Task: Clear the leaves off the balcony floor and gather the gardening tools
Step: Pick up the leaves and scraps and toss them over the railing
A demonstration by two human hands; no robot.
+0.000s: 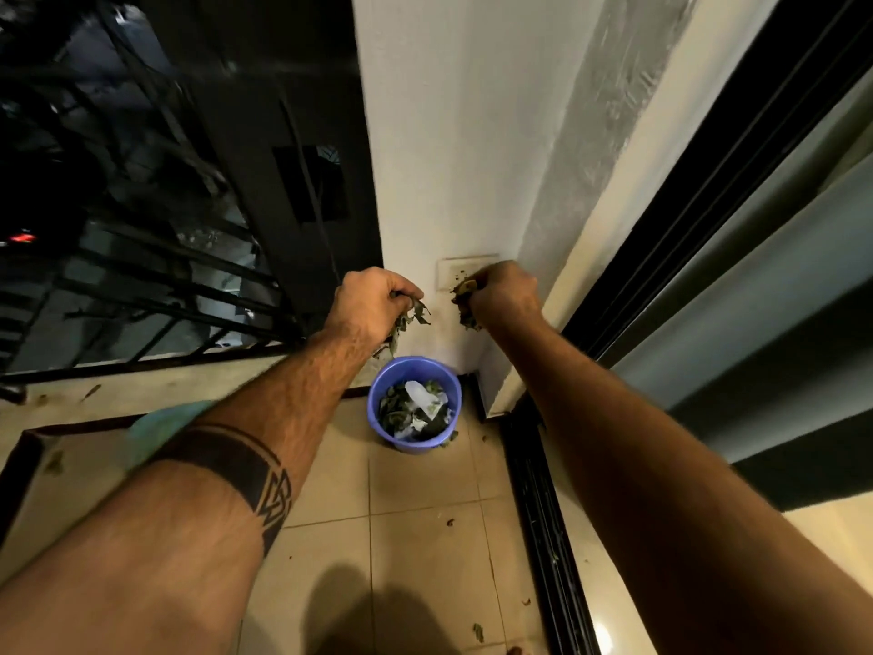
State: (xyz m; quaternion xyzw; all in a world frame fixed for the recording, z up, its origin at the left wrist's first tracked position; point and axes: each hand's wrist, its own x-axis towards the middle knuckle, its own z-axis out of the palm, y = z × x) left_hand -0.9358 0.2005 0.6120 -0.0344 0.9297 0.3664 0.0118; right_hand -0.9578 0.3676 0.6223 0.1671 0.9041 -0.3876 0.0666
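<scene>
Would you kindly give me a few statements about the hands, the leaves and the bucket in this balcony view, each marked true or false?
1. The left hand grips a bunch of leaves. True.
2. The right hand is open and holds nothing. False: it grips its own clump of leaves.
3. The blue bucket stands on the tiled floor beside the white wall. True.
4. The bucket is empty. False: it holds leaves and some white scraps.
5. The floor is fully cleared of leaves. False: a few small leaf bits lie on the tiles.
</scene>
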